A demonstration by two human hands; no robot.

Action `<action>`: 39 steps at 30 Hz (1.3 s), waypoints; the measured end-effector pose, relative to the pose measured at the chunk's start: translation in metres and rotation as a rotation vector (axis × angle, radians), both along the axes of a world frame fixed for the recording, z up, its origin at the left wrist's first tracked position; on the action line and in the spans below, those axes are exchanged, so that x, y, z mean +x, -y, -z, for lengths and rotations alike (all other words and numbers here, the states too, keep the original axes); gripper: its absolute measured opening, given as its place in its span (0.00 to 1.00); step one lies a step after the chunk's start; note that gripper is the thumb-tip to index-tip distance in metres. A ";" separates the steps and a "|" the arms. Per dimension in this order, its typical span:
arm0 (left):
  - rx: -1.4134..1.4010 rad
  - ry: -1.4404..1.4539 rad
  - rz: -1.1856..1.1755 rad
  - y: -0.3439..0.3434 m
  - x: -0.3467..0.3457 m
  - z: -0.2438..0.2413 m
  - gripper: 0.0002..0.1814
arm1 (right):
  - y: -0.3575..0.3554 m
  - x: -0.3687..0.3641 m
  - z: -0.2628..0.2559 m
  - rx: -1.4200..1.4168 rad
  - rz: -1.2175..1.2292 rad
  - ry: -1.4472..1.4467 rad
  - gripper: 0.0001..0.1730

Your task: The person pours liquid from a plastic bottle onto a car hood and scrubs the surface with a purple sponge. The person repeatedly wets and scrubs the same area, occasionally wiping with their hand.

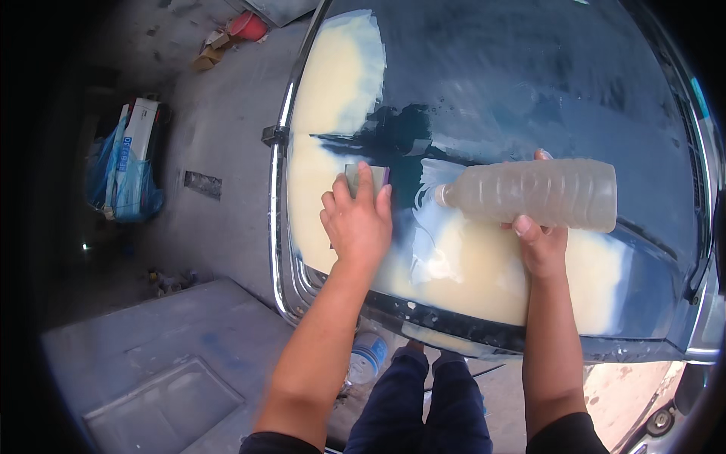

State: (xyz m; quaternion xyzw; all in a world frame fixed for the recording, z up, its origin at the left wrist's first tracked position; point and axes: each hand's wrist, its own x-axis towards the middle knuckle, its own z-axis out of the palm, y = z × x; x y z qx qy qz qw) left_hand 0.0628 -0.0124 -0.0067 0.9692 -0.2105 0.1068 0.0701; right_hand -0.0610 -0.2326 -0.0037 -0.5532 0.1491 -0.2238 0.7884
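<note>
My left hand (357, 218) presses a small flat sanding block (366, 179), grey-green with a purple edge, onto a cream filler patch of a dark blue car hood (510, 113). In my right hand (536, 232) is a large translucent plastic bottle (539, 193), lying nearly level above the hood with its neck towards the left. Whitish liquid (428, 227) spreads on the panel below the bottle's mouth. Another cream patch (488, 272) lies under the bottle, and one more (334, 74) is at the hood's upper left.
Chrome trim (276, 227) edges the hood on the left. A blue and white bucket (366, 357) stands on the floor near my legs. A grey panel (170, 363) is at lower left. Farther off are a red basin (248, 25), cardboard (209, 57) and a vehicle (136, 147) partly under blue plastic.
</note>
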 end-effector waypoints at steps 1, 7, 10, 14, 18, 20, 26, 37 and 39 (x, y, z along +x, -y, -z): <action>-0.002 -0.031 0.031 0.001 -0.026 0.000 0.27 | 0.004 0.000 0.001 -0.001 -0.001 0.000 0.58; 0.019 -0.087 0.216 -0.010 -0.077 0.003 0.31 | 0.006 -0.001 -0.001 0.027 -0.010 0.016 0.57; 0.002 0.038 0.053 -0.015 0.017 0.002 0.26 | -0.006 0.003 -0.006 0.053 -0.022 0.041 0.57; -0.010 0.016 0.037 -0.012 0.029 0.001 0.27 | -0.005 0.003 -0.003 -0.032 0.036 0.001 0.64; 0.027 -0.096 0.179 -0.010 -0.062 0.001 0.30 | -0.002 0.001 -0.005 -0.022 0.064 -0.005 0.64; 0.039 -0.092 0.193 -0.012 -0.054 0.005 0.32 | -0.001 0.002 -0.004 -0.041 0.086 -0.001 0.64; 0.020 0.006 -0.034 -0.023 0.048 0.002 0.26 | -0.009 0.004 -0.006 0.030 -0.005 0.030 0.59; 0.056 -0.037 -0.066 -0.044 0.083 0.009 0.28 | -0.010 0.005 -0.006 -0.012 0.019 0.001 0.63; 0.063 -0.066 -0.125 -0.048 0.097 0.009 0.28 | -0.012 0.006 -0.009 -0.010 0.020 0.006 0.63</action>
